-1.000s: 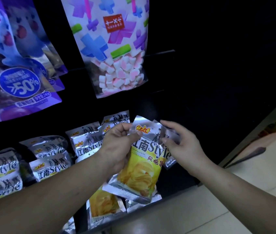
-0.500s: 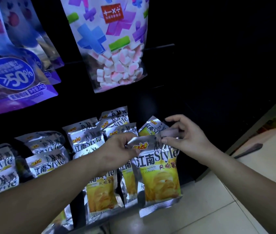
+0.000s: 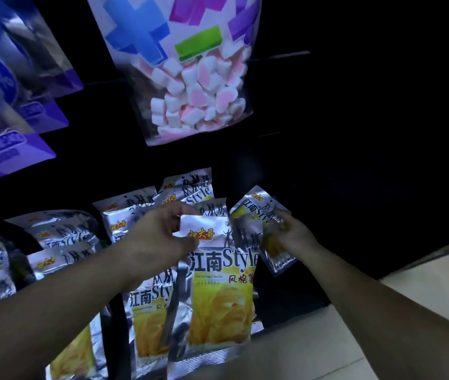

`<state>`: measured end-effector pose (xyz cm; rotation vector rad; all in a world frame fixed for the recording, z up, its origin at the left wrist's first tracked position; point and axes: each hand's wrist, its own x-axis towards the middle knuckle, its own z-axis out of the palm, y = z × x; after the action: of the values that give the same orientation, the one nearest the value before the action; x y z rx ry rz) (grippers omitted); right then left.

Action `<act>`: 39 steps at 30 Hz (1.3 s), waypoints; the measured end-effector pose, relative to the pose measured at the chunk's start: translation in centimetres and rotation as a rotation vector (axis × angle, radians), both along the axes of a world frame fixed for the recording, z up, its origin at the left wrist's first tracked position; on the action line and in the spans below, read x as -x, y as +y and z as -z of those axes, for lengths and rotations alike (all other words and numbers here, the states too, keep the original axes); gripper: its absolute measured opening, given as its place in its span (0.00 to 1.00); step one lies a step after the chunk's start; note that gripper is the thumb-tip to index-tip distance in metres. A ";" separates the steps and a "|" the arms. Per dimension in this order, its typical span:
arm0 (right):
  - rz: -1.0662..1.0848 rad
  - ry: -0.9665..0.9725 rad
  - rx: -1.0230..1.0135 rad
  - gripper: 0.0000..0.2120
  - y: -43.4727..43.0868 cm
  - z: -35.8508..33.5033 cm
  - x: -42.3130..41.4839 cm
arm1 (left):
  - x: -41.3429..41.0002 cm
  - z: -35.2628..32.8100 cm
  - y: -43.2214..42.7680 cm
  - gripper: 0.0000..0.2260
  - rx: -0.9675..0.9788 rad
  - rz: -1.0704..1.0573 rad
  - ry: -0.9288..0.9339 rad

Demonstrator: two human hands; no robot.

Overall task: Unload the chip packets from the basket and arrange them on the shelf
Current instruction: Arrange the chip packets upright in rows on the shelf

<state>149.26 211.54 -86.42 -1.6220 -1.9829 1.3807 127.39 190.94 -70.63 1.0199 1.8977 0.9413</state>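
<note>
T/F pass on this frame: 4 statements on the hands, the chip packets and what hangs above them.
1. The left hand grips the top edge of the front chip packet. True.
2. The right hand is empty. False: it holds a second packet, tilted.
3. A marshmallow bag hangs above the chip packets. True.
4. The front packet is blue. False: it is silver and yellow.
</note>
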 end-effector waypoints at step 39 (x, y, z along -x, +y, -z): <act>-0.251 0.492 -0.091 0.06 -3.1 -16.6 -3.2 | -3.8 -1.3 2.8 0.04 -0.232 0.135 0.039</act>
<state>152.43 208.47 -69.82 -0.8986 -1.9468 1.5616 131.14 193.74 -69.32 1.2939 1.7551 1.0864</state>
